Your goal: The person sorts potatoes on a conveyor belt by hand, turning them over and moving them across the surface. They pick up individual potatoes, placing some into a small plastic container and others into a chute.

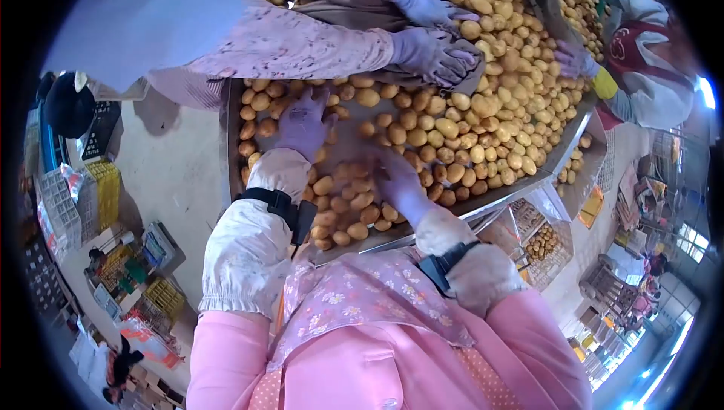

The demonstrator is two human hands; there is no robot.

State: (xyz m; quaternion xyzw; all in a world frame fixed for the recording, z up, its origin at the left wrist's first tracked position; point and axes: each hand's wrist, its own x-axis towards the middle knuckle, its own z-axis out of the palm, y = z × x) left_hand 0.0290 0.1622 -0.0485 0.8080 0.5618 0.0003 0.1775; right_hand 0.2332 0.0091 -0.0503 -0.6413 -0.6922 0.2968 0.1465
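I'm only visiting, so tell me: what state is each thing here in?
Left hand: gloved, fingers apart, among the potatoes
Right hand: gloved, blurred; grip unclear
Potatoes: loose, heaped thickest to the right
Table: mostly covered, bare patch near the hands
Cloth: crumpled
Co-worker's hand: gloved, on the cloth

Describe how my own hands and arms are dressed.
Your left hand and right hand wear purple gloves, the right one blurred. Wrinkled whitish sleeve covers, the left one's upper edge gathered, lie over pink sleeves. Each forearm bears a dark strap with a boxy piece.
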